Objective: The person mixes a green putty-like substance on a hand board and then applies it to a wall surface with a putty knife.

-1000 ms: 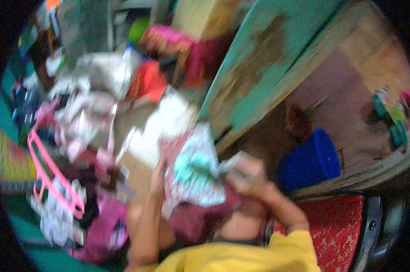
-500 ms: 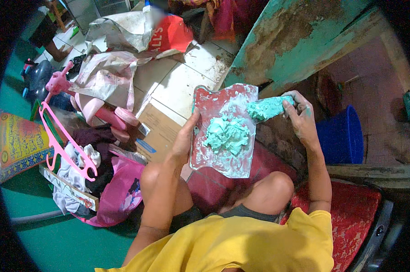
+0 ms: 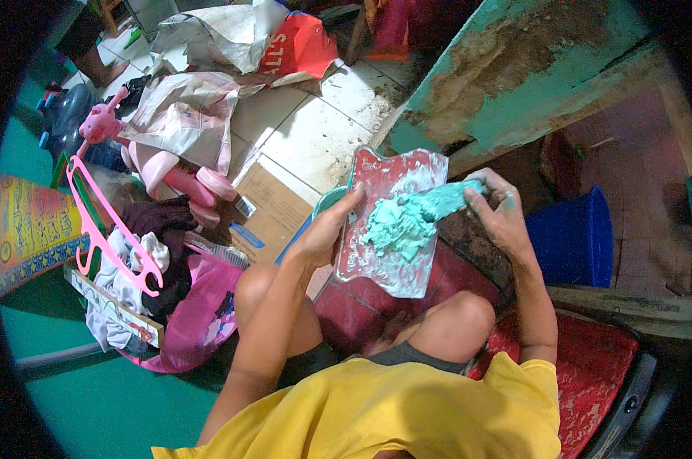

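My left hand (image 3: 327, 229) grips the left edge of a red board (image 3: 372, 172), which is tilted and smeared with whitish paste. A lumpy heap of mint-green paste (image 3: 395, 229) lies on the middle of the board. My right hand (image 3: 499, 206) is closed on the right end of a flat tool (image 3: 459, 196) coated in the same paste. The tool's far end meets the heap, and the coating hides what kind of tool it is. Green smears mark the back of my right hand.
At right stands a blue bucket (image 3: 571, 241) beside a worn green panel (image 3: 506, 84). Left lie a pink basket with clothes (image 3: 200, 314), a pink hanger (image 3: 109, 229) and cardboard (image 3: 273, 206). Torn sacking (image 3: 200, 115) covers tiles ahead. A red cushioned seat (image 3: 575, 382) is at lower right.
The coated tool has moved left and down from beside the board into the paste heap. The board has shifted slightly right and tilted more. A rim of a container now shows behind my left hand.
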`<state>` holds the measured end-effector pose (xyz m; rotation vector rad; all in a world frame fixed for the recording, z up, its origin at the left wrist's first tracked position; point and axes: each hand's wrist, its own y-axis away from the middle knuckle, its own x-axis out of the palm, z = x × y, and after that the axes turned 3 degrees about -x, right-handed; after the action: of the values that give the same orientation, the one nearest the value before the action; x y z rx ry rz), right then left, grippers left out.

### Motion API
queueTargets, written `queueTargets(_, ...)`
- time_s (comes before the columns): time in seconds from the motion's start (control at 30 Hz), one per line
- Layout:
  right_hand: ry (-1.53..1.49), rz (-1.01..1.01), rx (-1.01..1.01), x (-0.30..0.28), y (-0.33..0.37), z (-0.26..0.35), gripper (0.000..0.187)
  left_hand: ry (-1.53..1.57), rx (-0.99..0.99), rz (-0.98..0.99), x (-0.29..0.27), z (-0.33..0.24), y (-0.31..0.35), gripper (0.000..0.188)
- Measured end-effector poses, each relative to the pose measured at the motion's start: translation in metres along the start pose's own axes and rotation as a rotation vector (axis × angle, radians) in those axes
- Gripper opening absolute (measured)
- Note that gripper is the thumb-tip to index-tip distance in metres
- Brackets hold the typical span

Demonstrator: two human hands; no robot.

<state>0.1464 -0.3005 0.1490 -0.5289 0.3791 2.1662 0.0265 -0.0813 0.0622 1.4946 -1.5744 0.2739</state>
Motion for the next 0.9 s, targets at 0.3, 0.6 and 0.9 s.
queueTargets(0.3,0.204,0.277,-0.318,0.005,-0.036,-0.005,0.018,-0.339,-0.130,0.058,0.012,-0.001,-0.003,0.057)
queueTargets(0.6,0.186,0.855,-0.507,0.043,-0.073,0.028,0.020,-0.248,-0.251,-0.012,0.012,0.011,-0.013,0.043)
queueTargets(0.9,0.275,0.749,-0.663,0.026,-0.057,0.048,0.022,-0.276,-0.229,0.074,0.002,0.010,-0.017,0.045)
